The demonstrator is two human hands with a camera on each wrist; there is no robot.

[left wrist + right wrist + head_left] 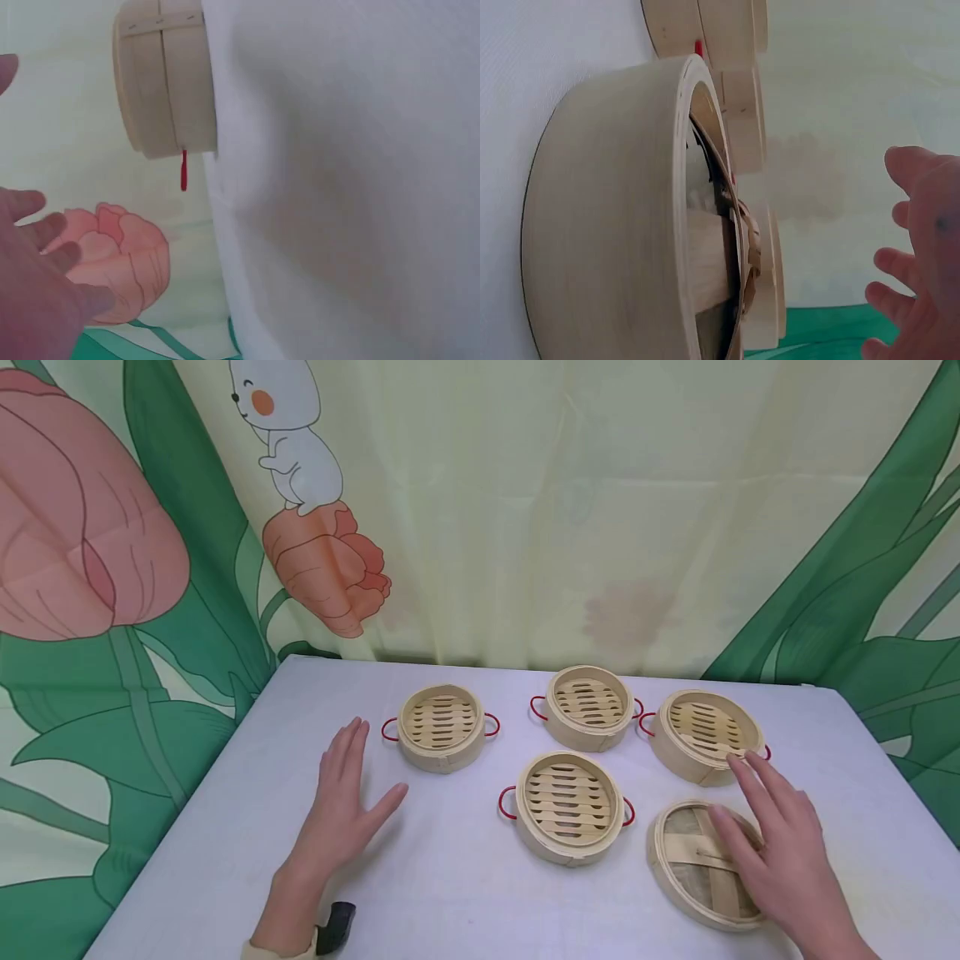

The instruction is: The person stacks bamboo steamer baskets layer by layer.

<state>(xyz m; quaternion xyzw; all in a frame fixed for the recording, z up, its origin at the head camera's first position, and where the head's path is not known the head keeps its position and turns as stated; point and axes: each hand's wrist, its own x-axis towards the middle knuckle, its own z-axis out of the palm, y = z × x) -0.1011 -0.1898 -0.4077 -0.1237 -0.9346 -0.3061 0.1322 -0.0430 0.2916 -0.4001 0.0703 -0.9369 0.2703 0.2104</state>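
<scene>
My left hand (pixel 333 810) hovers over the table, fingers extended and thumb spread, holding nothing. Nearest to it is a small bamboo steamer basket (pixel 442 727) with red handles; its side wall (pixel 169 82) shows in the left wrist view. My right hand (pixel 787 843) is held with fingers spread over a round bamboo lid (pixel 678 889) with crossed strips on top, and hides its right part. In the right wrist view the lid's pale side wall (pixel 607 217) fills the left, apart from the fingers (pixel 896 266).
Three more steamer baskets with slatted bottoms and red handles stand on the white table (pixel 225 860): one at the centre (pixel 570 810), one at the back (pixel 589 706), one at the back right (pixel 705 735). A printed curtain (pixel 487 527) hangs behind.
</scene>
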